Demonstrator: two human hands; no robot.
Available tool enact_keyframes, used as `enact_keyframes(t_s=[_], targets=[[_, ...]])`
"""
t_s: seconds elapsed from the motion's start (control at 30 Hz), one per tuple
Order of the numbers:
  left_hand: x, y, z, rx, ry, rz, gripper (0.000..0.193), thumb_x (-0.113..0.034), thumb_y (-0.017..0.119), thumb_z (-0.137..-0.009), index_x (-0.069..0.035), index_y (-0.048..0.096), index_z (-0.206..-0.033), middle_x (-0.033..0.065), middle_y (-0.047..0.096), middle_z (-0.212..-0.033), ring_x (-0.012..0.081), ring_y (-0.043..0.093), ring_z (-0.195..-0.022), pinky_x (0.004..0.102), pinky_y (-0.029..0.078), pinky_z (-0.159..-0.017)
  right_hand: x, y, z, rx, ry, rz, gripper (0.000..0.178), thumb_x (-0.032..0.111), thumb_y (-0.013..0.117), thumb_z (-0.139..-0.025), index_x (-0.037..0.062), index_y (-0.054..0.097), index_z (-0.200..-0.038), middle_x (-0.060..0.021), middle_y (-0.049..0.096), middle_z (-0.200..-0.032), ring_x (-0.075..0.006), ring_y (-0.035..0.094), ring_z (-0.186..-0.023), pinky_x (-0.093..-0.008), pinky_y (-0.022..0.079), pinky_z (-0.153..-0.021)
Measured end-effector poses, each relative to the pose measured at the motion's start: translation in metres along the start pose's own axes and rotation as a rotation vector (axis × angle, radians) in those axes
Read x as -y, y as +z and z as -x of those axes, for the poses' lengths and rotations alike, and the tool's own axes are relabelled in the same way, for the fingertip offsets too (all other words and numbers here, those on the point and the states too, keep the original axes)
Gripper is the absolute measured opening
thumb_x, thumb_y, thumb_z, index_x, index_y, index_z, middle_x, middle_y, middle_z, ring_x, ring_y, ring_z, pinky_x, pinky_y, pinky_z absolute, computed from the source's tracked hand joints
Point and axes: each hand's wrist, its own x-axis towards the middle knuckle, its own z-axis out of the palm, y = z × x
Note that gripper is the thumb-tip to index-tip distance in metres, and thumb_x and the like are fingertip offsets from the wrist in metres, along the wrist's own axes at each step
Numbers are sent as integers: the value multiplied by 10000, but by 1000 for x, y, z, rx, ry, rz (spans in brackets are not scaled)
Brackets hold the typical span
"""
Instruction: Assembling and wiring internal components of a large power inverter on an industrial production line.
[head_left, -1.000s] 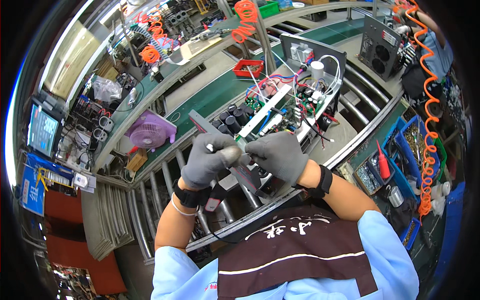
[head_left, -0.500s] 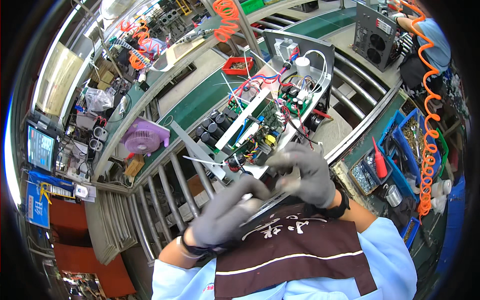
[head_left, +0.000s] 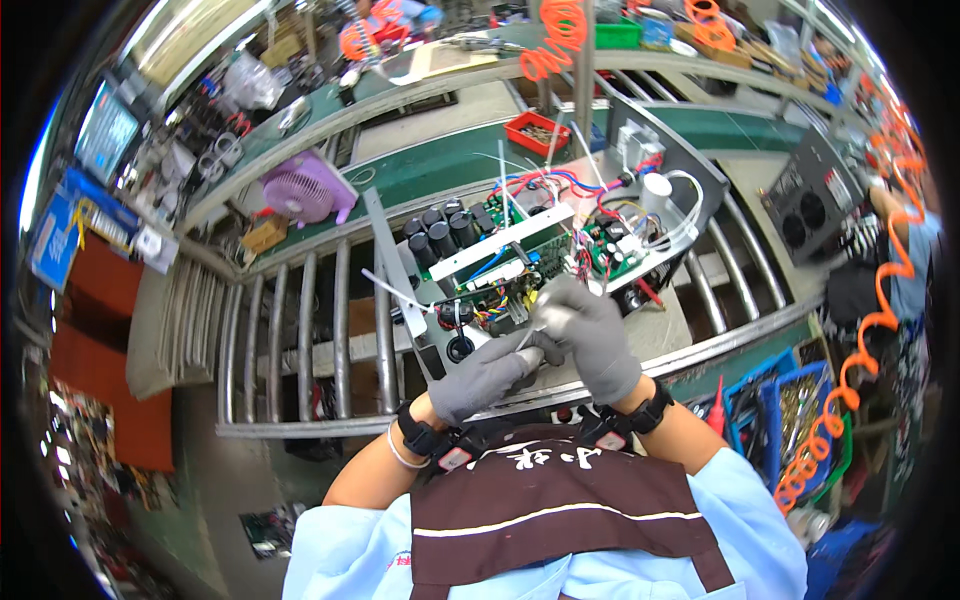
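The open machine (head_left: 552,262) is right in front of me, over a row of metal rollers (head_left: 343,335). My two hands are close together at its near side. My left hand (head_left: 485,380) points to the right with its fingers bent. My right hand (head_left: 599,347) has curled fingers too, and their tips are near the left ones. A thin pale strip (head_left: 527,338) shows between my hands. I cannot tell which hand has hold of it, or how tightly my fingers are closed.

In the machine, a long white bar (head_left: 505,242) lies across the parts. Fat black cans (head_left: 440,240) stand beside it, and red and blue wires bend around farther back. A tall dark panel (head_left: 665,165) stands at the far right end.

Behind the machine, a red tray (head_left: 535,147) sits on the green worktop (head_left: 440,160). A purple fan (head_left: 300,188) is off to the left. On my right are a red bottle (head_left: 716,410), a curly orange hose (head_left: 812,455) and another dark machine (head_left: 810,195).
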Motion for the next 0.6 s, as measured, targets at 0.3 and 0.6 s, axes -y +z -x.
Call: enact_keyframes(t_s=[0.3, 0.6], targets=[[51, 16, -34, -666, 199, -180, 281, -204, 530, -892, -27, 545, -1109, 28, 587, -855, 107, 523, -726, 250, 431, -666, 66, -2, -73, -242, -502, 132, 123, 163, 521, -900, 42, 539, -900, -18, 558, -658, -44, 465, -512, -171, 367, -470], [50, 34, -61, -1291, 575, -130, 280, -273, 585, -868, -21, 570, -987, 100, 568, -605, 213, 560, -532, 314, 418, -504, 48, 16, -99, -115, -543, 376, 76, 86, 503, -889, 12, 516, -874, -43, 582, -678, -42, 464, -523, -183, 378, -485]])
